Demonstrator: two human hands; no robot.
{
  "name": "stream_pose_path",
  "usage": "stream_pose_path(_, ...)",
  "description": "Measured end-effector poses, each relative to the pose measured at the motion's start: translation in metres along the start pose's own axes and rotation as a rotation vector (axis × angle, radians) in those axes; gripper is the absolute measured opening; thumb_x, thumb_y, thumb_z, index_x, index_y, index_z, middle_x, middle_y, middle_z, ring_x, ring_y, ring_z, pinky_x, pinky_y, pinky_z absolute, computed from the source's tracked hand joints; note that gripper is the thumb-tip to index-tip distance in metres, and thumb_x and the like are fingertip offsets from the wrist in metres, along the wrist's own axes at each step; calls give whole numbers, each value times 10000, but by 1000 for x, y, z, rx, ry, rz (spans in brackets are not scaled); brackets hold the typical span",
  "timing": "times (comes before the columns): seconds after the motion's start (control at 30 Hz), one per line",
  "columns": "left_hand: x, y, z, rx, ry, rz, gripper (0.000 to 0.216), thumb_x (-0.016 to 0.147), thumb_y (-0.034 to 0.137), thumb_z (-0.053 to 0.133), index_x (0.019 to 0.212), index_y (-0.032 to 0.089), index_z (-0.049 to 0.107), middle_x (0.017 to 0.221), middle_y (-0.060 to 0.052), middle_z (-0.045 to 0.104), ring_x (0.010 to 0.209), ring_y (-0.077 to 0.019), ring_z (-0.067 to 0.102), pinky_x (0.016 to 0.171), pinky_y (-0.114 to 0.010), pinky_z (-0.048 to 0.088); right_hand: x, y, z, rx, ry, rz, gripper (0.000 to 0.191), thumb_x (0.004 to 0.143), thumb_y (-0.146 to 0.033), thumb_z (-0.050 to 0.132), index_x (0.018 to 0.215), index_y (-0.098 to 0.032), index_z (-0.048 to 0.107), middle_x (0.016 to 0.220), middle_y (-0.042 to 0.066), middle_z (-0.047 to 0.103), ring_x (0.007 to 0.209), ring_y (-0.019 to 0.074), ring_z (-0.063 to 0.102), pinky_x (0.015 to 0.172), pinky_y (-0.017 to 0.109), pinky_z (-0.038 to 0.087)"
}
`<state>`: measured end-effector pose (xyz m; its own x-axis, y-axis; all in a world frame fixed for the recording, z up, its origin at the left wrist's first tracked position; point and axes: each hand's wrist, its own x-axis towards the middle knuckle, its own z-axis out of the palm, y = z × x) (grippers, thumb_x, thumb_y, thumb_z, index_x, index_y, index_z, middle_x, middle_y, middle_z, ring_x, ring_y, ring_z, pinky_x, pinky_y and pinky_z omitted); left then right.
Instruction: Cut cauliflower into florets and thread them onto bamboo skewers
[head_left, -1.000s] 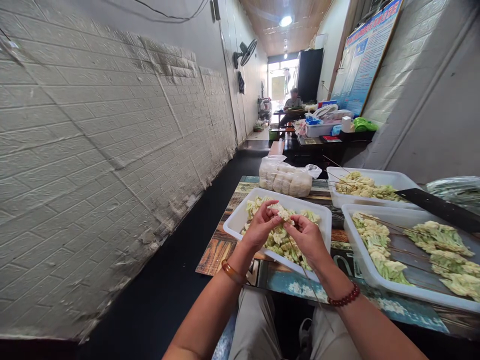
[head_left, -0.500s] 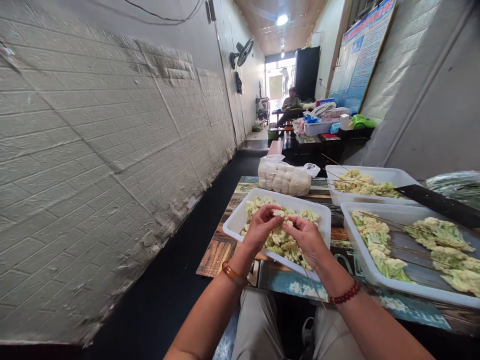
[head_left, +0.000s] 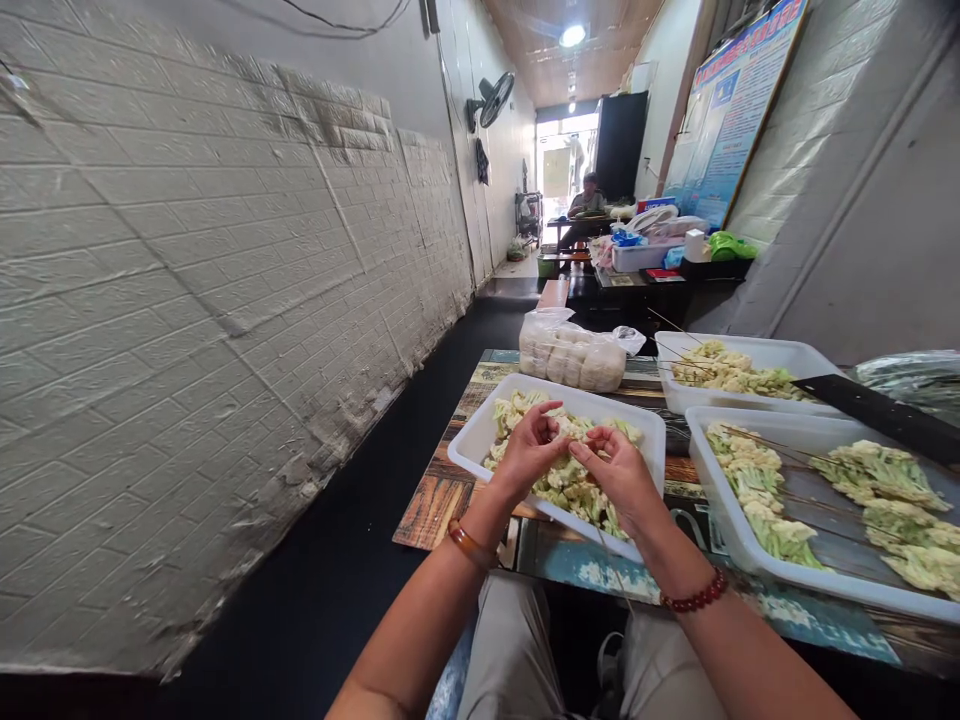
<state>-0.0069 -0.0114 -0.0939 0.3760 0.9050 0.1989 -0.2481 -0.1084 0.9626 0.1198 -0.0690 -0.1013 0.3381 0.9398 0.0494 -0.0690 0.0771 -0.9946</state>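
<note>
My left hand (head_left: 526,455) is over the near tray, thumb and fingers closed on a small pale cauliflower floret (head_left: 571,426), partly hidden by the fingers. Almost meeting it, my right hand (head_left: 616,470) has thumb and forefinger pinched by the same floret. A thin skewer (head_left: 616,568) runs out from under the right hand toward my lap; its upper part is hidden behind the palm. Below both hands, the white plastic tray (head_left: 471,458) holds many loose cauliflower pieces (head_left: 574,498).
To the right, a second white tray (head_left: 720,530) holds skewered cauliflower (head_left: 757,485), with another tray (head_left: 787,350) behind it. A dark board (head_left: 885,412) lies across their edges. Beyond the near tray sits a bag of pale round items (head_left: 574,355). A person (head_left: 589,198) sits farther back.
My hands remain over the tray with fingertips close together. Fingers of both hands have shifted slightly around the floret, and the view has moved a little.
</note>
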Motion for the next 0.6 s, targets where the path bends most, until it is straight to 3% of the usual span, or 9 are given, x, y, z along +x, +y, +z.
stream_pose_path(0.1, -1, 0, -1, -2, -40, -13, 633, 603, 277, 800, 1180, 179, 560, 770, 29, 485, 661, -67, 446, 595, -205, 337, 0, 1, 0, -74, -49, -13, 573, 683, -558, 691, 1106, -185, 592, 978, 68, 664, 786, 195, 619, 512, 238, 445)
stream_pose_path(0.2, -3, 3, -2, -60, -99, -62, 640, 615, 304, 800, 1196, 187, 559, 802, 3, 538, 715, -88, 493, 649, -215, 378, 3, 5, -1, -31, -61, -56, 474, 736, -541, 659, 1034, -172, 676, 1062, 86, 684, 994, 249, 604, 728, 312, 508)
stream_pose_path(0.33, -2, 5, -4, -185, -52, -210, 462, 696, 447, 720, 1054, 172, 623, 897, -53, 603, 731, -99, 524, 651, -223, 404, 9, 13, -5, 169, -46, -62, 416, 760, -509, 663, 1021, -187, 693, 1120, 66, 686, 1094, 240, 585, 959, 368, 439)
stream_pose_path(0.43, -2, 5, -4, -161, -68, -286, 411, 688, 517, 697, 861, 147, 654, 803, -28, 573, 622, -74, 465, 556, -202, 360, 11, 16, -6, 199, -28, -70, 422, 767, -503, 661, 1073, -213, 673, 1179, 59, 663, 1141, 228, 565, 996, 373, 419)
stream_pose_path(0.6, -1, 0, -5, -71, -147, -213, 344, 645, 462, 748, 699, 140, 640, 599, 30, 481, 533, -56, 383, 513, -206, 272, 9, 12, -2, 146, -56, -69, 474, 738, -492, 692, 1113, -203, 667, 1166, 58, 667, 1123, 239, 568, 936, 368, 458)
